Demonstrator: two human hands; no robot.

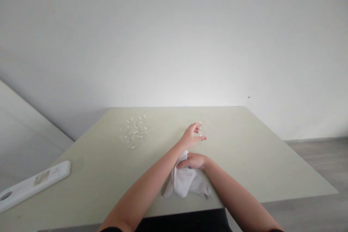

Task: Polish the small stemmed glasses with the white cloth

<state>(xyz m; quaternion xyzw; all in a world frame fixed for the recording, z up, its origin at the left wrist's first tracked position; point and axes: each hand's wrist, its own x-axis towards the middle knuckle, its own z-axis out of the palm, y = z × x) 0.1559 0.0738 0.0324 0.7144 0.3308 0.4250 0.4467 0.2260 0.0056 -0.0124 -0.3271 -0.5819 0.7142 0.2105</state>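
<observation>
My left hand (193, 135) reaches past the cloth with thumb and fingers apart. It is at a small group of clear, shiny pieces (201, 132) on the table, which show beside and between the fingertips; whether it touches any is too fine to tell. Nearer to me, my right hand (193, 161) is closed on a crumpled white cloth (187, 181), whose lower folds rest on the table. Part of the cloth's left side lies behind my left forearm. A larger scatter of clear, glassy pieces (134, 128) lies left of my hands; their exact kind cannot be made out.
The pale green table (231, 141) reaches back to a white wall (174, 43). On its left edge lies a long white object (36, 185) with a dark round spot and a label. Grey wood-look floor (323, 159) shows at the right.
</observation>
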